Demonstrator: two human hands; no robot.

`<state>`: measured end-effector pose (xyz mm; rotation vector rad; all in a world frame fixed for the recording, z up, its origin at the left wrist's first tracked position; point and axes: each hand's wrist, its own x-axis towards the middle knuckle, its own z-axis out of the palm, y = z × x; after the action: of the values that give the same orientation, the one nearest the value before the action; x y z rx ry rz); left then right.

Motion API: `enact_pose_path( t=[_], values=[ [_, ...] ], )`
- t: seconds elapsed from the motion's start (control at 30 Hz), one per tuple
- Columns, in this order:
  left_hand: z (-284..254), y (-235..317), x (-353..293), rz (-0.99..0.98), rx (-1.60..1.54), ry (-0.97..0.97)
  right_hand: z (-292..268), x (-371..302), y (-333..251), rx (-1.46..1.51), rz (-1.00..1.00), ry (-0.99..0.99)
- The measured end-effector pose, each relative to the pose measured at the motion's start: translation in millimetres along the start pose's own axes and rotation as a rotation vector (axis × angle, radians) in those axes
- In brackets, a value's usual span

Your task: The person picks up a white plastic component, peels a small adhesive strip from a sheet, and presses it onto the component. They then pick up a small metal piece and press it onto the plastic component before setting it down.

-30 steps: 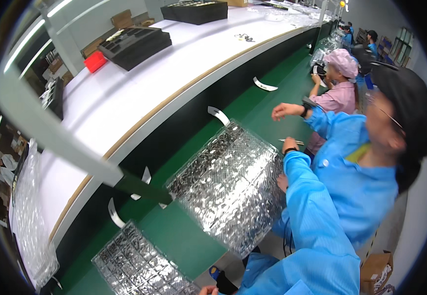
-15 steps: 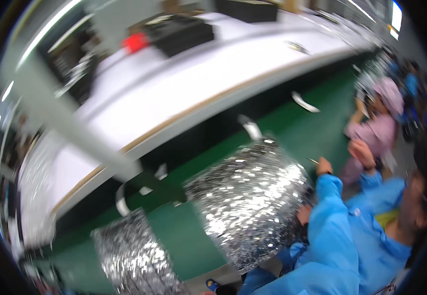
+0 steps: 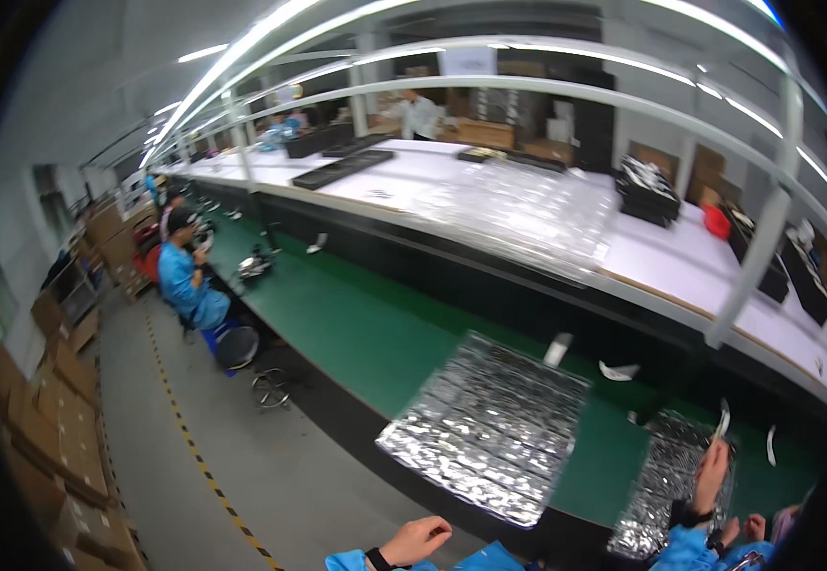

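Note:
My left hand (image 3: 416, 541), in a blue sleeve with a dark wristband, hovers by the near table edge below a large silver bubble-foil sheet (image 3: 489, 428). Its fingers are curled, and nothing shows in them. To the right, my right hand (image 3: 710, 476) is raised over a smaller silver foil sheet (image 3: 666, 485). Its fingers are pinched together on a thin white strip (image 3: 724, 419); where the strip meets the fingertips is blurred. Both foil sheets lie flat on the green tabletop (image 3: 337, 305), apart from each other.
White scraps (image 3: 618, 371) lie beyond the foil. A raised white shelf (image 3: 661, 285) carries clear plastic film (image 3: 528, 214), black trays (image 3: 647, 190) and a red item (image 3: 716, 222). A pole (image 3: 751, 266) rises at right. Seated co-worker (image 3: 189, 276), stool (image 3: 237, 347) and cartons (image 3: 61, 438) are left.
My view has swung left, so the pole and smaller foil sheet now appear at right. Another large foil sheet and the aisle have come into view; the nearby blue-clothed co-worker has mostly left it.

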<state>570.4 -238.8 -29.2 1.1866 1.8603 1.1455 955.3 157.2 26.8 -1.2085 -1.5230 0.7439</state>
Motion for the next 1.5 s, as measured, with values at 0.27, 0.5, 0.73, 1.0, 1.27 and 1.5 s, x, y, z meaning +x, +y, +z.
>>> enact_pose_path(
  t=[0.27,0.5,0.73,1.0,1.27,1.5],
  values=[
    [-289,-44,15,0.129,0.059,0.519,307,-264,-199,0.584,0.322,-0.748],
    [-471,-71,186,0.406,0.187,0.606,447,-322,-252,0.6,0.433,-0.992],
    [-592,-57,357,0.511,0.373,0.486,607,-305,-303,0.578,0.306,-1.056],
    [-647,-43,579,0.709,0.474,0.427,712,-267,-327,0.372,0.3,-0.706],
    [-634,-60,704,0.632,0.633,0.284,794,-258,-364,0.419,0.484,-0.282],
    [-643,-71,730,0.696,0.752,0.331,839,-213,-360,0.42,0.474,-0.278]
  ],
)
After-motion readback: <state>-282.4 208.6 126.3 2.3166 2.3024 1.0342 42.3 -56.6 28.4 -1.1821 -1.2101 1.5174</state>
